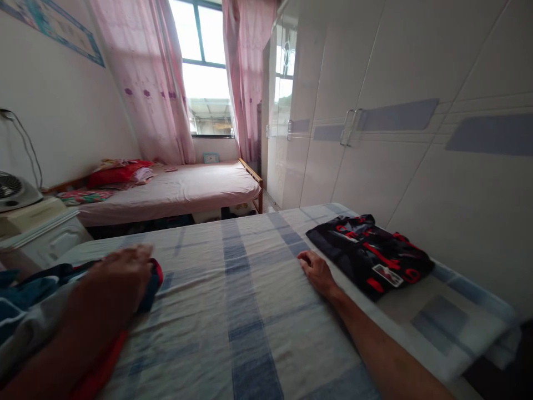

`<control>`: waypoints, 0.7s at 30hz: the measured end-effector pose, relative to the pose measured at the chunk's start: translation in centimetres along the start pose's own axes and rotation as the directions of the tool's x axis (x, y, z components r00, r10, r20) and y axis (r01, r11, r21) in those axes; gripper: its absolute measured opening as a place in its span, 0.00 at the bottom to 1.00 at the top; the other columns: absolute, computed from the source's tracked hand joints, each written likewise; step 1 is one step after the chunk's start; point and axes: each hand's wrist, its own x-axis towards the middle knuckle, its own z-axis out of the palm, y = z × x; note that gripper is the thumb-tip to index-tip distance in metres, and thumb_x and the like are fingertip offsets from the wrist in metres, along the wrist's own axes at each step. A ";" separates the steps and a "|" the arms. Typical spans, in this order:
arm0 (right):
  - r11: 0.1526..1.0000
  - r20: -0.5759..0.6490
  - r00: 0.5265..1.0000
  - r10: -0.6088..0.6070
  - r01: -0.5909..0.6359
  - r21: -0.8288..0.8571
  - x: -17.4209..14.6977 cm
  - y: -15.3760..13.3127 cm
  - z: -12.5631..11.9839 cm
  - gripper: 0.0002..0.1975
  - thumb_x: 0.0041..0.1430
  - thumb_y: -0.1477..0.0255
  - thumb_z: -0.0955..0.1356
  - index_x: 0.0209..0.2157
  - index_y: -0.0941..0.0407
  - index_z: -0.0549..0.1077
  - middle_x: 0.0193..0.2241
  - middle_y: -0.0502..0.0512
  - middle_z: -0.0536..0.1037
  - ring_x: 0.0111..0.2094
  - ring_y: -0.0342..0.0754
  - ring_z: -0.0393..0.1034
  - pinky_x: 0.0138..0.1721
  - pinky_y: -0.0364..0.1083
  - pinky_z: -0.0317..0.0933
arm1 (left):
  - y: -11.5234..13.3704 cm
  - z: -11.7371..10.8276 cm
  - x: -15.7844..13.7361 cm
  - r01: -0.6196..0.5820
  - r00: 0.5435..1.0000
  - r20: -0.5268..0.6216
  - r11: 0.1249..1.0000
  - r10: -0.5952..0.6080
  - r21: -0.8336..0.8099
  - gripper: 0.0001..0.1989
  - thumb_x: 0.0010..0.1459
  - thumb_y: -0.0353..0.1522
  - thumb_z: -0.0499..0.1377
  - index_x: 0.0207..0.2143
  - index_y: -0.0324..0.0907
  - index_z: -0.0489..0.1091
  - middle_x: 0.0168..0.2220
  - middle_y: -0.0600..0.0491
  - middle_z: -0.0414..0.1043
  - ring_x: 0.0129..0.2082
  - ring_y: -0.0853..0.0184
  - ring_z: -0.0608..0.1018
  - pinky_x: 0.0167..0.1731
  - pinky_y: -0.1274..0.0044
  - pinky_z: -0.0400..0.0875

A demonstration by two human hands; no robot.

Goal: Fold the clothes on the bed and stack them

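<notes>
My left hand point(120, 278) is smeared by motion over a heap of clothes point(37, 294) at the left of the bed. Dark blue, teal, grey and red cloth shows around it. Whether its fingers grip any of this cannot be made out. My right hand point(318, 273) rests on the blue-and-white checked sheet point(200, 333), its fingers loosely bent and apart with nothing visible in them. Just to its right lies a folded black garment point(370, 250) with red trim and a white-edged patch; a strip of sheet separates the two.
White wardrobe doors point(400, 183) line the right side. Beyond the near bed stands a second bed point(200, 186) with a pink sheet and red bedding point(119, 173), below a window with pink curtains point(145, 83). A fan point(14, 191) sits on a white cabinet point(50, 239) at left.
</notes>
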 end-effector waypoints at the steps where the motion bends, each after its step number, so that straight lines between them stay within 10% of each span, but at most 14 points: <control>1: 1.000 -0.003 1.000 0.003 -0.003 -0.008 0.1 -0.2 -0.2 0.11 0.55 0.72 0.60 0.35 0.55 0.72 0.34 0.53 0.77 0.36 0.46 0.71 0.39 0.44 0.64 | 1.6 1.6 -1.1 -0.146 0.988 0.062 0.989 0.144 0.016 0.22 0.57 0.34 0.43 0.46 0.35 0.70 0.48 0.37 0.71 0.50 0.49 0.72 0.50 0.59 0.66; 9: 0.949 -0.134 0.982 0.131 -0.164 -0.269 4.5 2.7 -8.0 0.15 0.57 0.71 0.61 0.43 0.58 0.72 0.43 0.60 0.74 0.44 0.49 0.69 0.48 0.47 0.60 | 5.0 11.3 -7.0 -0.240 0.952 0.156 0.957 0.265 -0.161 0.22 0.60 0.41 0.49 0.52 0.45 0.70 0.57 0.45 0.66 0.57 0.56 0.68 0.54 0.64 0.66; 15: 0.731 -0.322 0.862 0.391 -0.504 -0.460 4.9 11.3 -13.7 0.22 0.57 0.66 0.61 0.48 0.65 0.69 0.49 0.75 0.69 0.53 0.67 0.61 0.48 0.65 0.55 | 3.9 12.1 -7.1 -0.173 0.966 0.150 0.957 0.211 -0.232 0.22 0.60 0.42 0.48 0.52 0.46 0.70 0.57 0.48 0.66 0.57 0.57 0.69 0.54 0.64 0.66; 21: 0.679 -0.295 0.871 0.392 -0.491 -0.546 4.4 16.0 -14.6 0.28 0.57 0.57 0.60 0.52 0.60 0.68 0.53 0.69 0.68 0.58 0.63 0.56 0.52 0.63 0.51 | 3.7 12.5 -7.2 -0.182 0.968 0.130 0.956 0.215 -0.228 0.21 0.59 0.41 0.50 0.51 0.49 0.70 0.56 0.51 0.68 0.56 0.57 0.70 0.53 0.65 0.68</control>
